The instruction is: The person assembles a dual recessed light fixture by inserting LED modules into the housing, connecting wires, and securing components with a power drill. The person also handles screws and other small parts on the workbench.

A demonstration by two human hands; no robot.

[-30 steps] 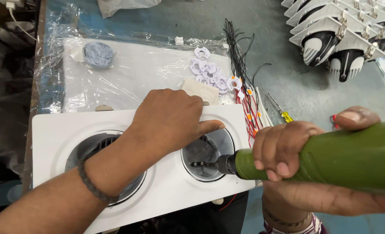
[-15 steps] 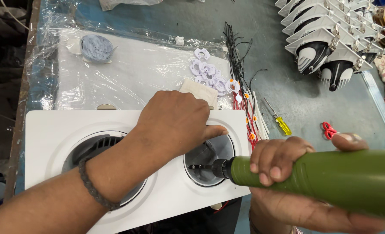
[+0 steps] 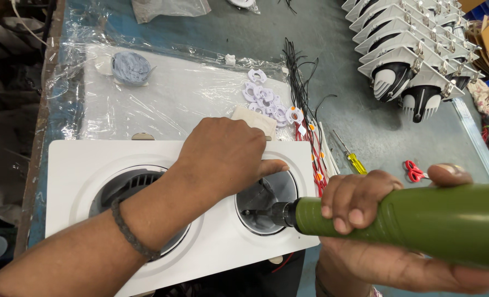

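A: Left hand (image 3: 228, 157) flat on the white twin-downlight housing (image 3: 79, 165), fingers spread at the rim of the right opening (image 3: 266, 201) — pins it so it can't slide.
B: Right hand (image 3: 360, 206)?
A: Clamped round a green electric screwdriver (image 3: 420, 220), lower right; bit points into that opening. The housing lies lower centre.
B: Surface?
A: Grey-blue workbench (image 3: 365, 121), clear plastic sheet (image 3: 162, 93) upper left, white plastic rings (image 3: 263, 96) and black wires (image 3: 299, 82) mid-frame. Yellow-handled screwdriver (image 3: 354, 162), red scissors (image 3: 415, 171) right. Finished downlights (image 3: 409, 55) stacked upper right — workshop.
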